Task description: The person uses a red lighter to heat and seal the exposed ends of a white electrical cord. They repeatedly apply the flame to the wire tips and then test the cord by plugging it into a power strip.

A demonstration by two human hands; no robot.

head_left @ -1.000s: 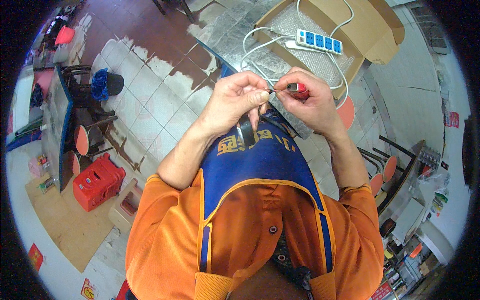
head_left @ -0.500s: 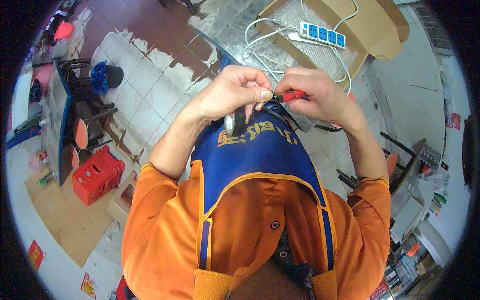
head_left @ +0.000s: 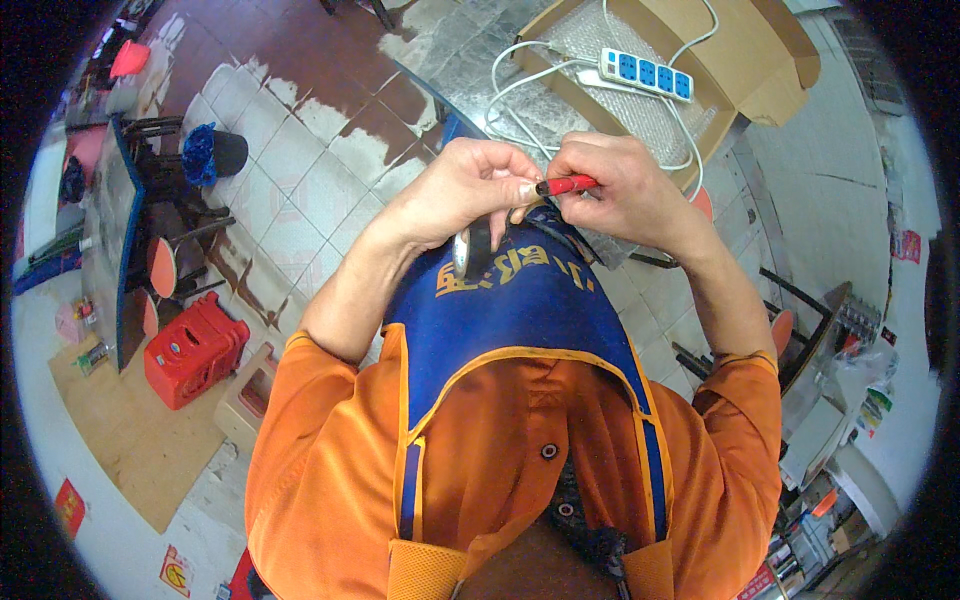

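My left hand (head_left: 477, 185) is closed in a pinch on something thin and dark, most likely a wire, largely covered by its fingertips. A black round object with a silvery side (head_left: 470, 250), perhaps a tape roll, hangs under that hand. In my right hand (head_left: 615, 195) is a red-handled tool with a dark tip (head_left: 570, 184), lying crosswise at my left thumb. Both hands are above my blue apron (head_left: 510, 300), where dark, partly hidden strands (head_left: 565, 230) show.
Beyond my hands, a grey table (head_left: 460, 60) holds an open cardboard box (head_left: 750, 70) with bubble wrap, white cables and a power strip (head_left: 645, 74). Left are a blue-edged table (head_left: 120, 240), stools (head_left: 160, 265) and a red jerrycan (head_left: 195, 350). More stools (head_left: 783, 333) stand right.
The red tool has turned from pointing toward me to lying sideways, its tip at my left thumb. My left hand and the black round object have shifted slightly left.
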